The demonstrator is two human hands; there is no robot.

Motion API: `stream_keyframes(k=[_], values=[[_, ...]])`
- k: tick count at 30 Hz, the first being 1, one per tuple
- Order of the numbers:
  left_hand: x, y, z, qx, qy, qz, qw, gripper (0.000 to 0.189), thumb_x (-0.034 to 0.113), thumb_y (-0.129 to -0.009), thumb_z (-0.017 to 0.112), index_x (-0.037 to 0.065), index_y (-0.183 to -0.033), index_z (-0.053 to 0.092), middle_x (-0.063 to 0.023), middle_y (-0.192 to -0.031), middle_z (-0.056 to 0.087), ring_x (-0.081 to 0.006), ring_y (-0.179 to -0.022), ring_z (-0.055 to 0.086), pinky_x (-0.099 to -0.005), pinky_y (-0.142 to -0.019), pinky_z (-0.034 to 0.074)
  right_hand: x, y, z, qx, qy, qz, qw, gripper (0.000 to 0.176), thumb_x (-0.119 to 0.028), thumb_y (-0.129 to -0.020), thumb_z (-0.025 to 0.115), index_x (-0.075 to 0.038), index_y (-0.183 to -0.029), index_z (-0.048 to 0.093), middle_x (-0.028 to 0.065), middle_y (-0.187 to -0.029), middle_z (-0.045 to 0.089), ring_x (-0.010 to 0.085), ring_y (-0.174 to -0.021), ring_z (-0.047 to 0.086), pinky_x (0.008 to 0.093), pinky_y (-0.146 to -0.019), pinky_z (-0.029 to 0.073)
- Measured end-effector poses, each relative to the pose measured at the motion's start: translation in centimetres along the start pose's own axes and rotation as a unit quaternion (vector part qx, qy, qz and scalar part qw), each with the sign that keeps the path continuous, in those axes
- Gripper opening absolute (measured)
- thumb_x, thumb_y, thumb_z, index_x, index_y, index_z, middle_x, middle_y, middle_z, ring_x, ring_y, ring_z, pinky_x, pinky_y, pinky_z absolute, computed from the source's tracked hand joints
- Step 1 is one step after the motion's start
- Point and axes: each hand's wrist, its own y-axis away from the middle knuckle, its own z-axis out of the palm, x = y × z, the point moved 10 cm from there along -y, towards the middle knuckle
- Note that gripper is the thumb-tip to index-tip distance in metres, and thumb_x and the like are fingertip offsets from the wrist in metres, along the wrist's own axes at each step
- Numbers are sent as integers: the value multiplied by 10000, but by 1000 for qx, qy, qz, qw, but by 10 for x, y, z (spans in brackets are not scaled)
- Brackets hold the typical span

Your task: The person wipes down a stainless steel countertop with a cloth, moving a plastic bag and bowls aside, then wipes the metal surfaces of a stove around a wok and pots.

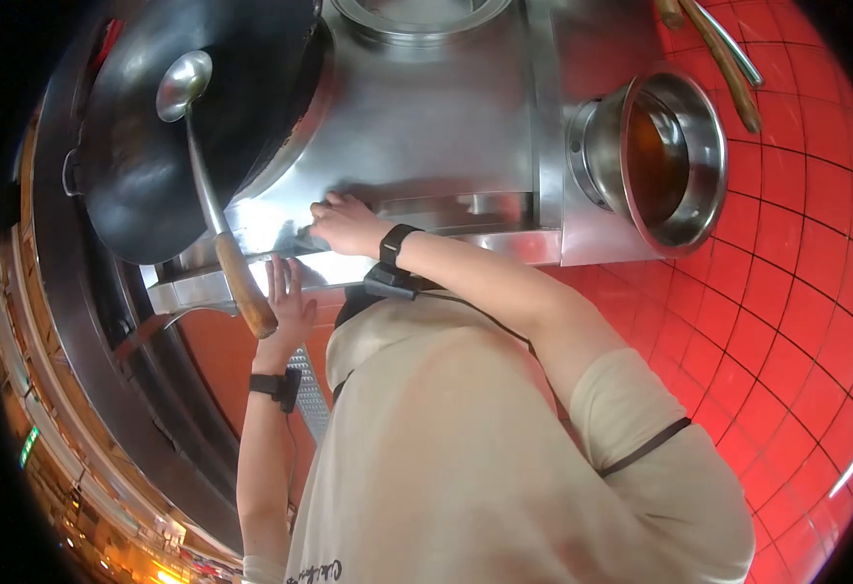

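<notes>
My left hand (291,304) lies on the front edge of the steel stove counter (426,127), its fingers stretched out and holding nothing. Beside it is the wooden handle of a ladle (208,190), which reaches over the counter's edge. The ladle's bowl rests inside a large black wok (134,170). My right hand (346,224) is further in on the steel top, near a shallow trough. Its fingers are curled down against the metal, and whatever they may grip is hidden under them.
On the right, a steel bowl (717,161) with brownish liquid inside sits at the counter's end. Wooden handles (728,78) show at the upper right by the red tiles (787,253). A round steel rim (422,29) is at the back.
</notes>
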Motion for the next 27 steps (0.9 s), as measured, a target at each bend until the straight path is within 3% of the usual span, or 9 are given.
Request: stream_keyframes(k=[3, 6, 8, 11, 16, 19, 24, 26, 27], values=[[4, 0, -5, -7, -18, 10, 1000, 836, 133, -831, 656, -5, -1528, 216, -313, -1581, 102, -495, -1467, 100, -550, -1175, 218, 26, 30, -6, -19, 69, 56, 996, 139, -82, -774, 624, -65, -857, 735, 135, -1168, 580, 343, -1112, 543, 451, -888, 506], [5, 4, -6, -9, -56, 21, 998, 810, 129, -858, 625, 9, -1536, 198, -306, -1584, 96, -480, -1471, 95, -531, -1164, 263, 70, 87, -23, -98, 131, 161, 973, 226, -75, -759, 628, -74, -964, 722, 148, -1166, 563, 354, -1085, 545, 463, -861, 525], [6, 6, -11, 2, -83, 34, 996, 794, 115, -875, 605, 22, -1542, 186, -305, -1583, 91, -471, -1473, 91, -515, -1149, 316, 97, 129, -46, -89, 167, 222, 957, 184, -125, -853, 579, -65, -956, 720, 167, -1159, 586, 367, -1084, 575, 491, -824, 544], [11, 7, -21, -7, 33, 27, 999, 751, 139, -869, 601, -6, -1515, 246, -338, -1557, 138, -518, -1434, 191, -527, -1136, 328, 145, 181, -69, -126, 192, 339, 913, 236, -130, -856, 575, -110, -1068, 679, 131, -1121, 633, 343, -1049, 632, 470, -819, 539], [1, 4, -19, -74, 55, -42, 995, 759, 180, -865, 610, 67, -1524, 250, -273, -1572, 175, -436, -1422, 288, -450, -1065, 440, 164, 178, -70, -64, 97, 346, 931, 297, -98, -792, 558, -95, -1067, 671, 174, -1037, 676, 376, -971, 645, 476, -818, 522], [-4, 5, -25, 33, 52, -21, 998, 581, 145, -851, 610, -8, -1384, 435, -299, -1462, 355, -440, -1049, 630, -487, -845, 558, 137, 142, -58, 15, -22, 281, 959, 345, -43, -782, 534, -91, -1092, 677, 186, -1015, 682, 405, -935, 636, 465, -802, 511], [-2, 4, -31, 48, 12, 33, 998, 455, 148, -852, 623, -46, -1259, 563, -303, -1497, 319, -438, -1011, 648, -476, -837, 560, 86, 91, -89, 54, -170, 208, 962, 359, 3, -792, 544, -91, -1117, 667, 152, -930, 696, 322, -858, 657, 410, -777, 513], [-3, 3, -31, 35, 7, 20, 999, 428, 155, -855, 627, -56, -1224, 590, -301, -1491, 333, -438, -988, 657, -475, -827, 561, 77, 90, -134, 101, -222, 277, 929, 348, 14, -794, 555, -94, -1101, 677, 110, -920, 704, 253, -818, 653, 396, -746, 511], [-6, 3, -32, 21, 18, -11, 1000, 436, 161, -852, 637, -51, -1229, 589, -299, -1461, 372, -430, -982, 660, -473, -821, 561, 81, 88, -143, 82, -241, 267, 929, 421, -52, -806, 611, -102, -1225, 620, 137, -1133, 671, 267, -1018, 632, 416, -872, 496]])
